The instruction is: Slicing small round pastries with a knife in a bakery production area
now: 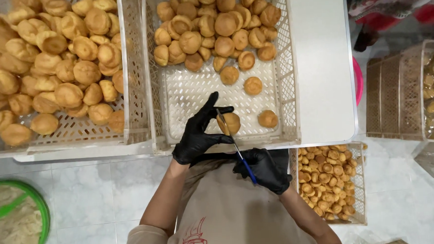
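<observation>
Golden puffs fill the left crate (132,82) — over the middle crate (286,85), a black-gloved left hand (198,132) pinches one puff (229,122) while the right hand (265,169) grips blue-handled scissors (237,148), blades touching it.

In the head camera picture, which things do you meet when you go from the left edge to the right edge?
Green bowl → left crate of puffs → left hand → pastry puff → right hand → low crate of small pastries → pink basin → stacked crates at right.

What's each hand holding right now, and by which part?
Left hand pinches a round pastry puff by its sides. Right hand holds blue-handled scissors at the handle.
</observation>
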